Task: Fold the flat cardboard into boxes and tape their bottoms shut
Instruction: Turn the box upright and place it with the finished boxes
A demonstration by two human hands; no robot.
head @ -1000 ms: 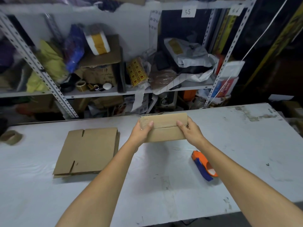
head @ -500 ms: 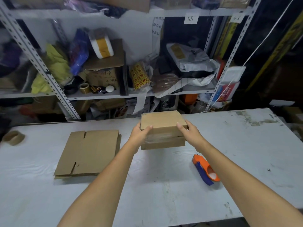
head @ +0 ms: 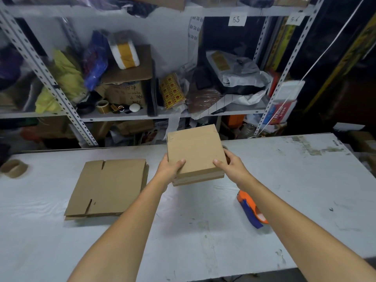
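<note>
Gripping a folded cardboard box (head: 195, 149) by its two sides, the left hand (head: 169, 170) and right hand (head: 232, 166) held it over the middle of a white table (head: 203, 241), its broad plain face tilted toward the camera. Each thumb lay on that face, fingers curled round the edge. A stack of flat cardboard (head: 109, 186) lay to its left, an orange-and-blue tape dispenser (head: 251, 208) near the right forearm. Cluttered metal shelves (head: 67, 110) stood behind.

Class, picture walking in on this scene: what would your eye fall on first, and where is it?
First, the folded box held over the middle of the white table, the left hand and right hand gripping its near corners. Then the flat cardboard stack lying to its left, and the orange tape dispenser to its right.
</note>
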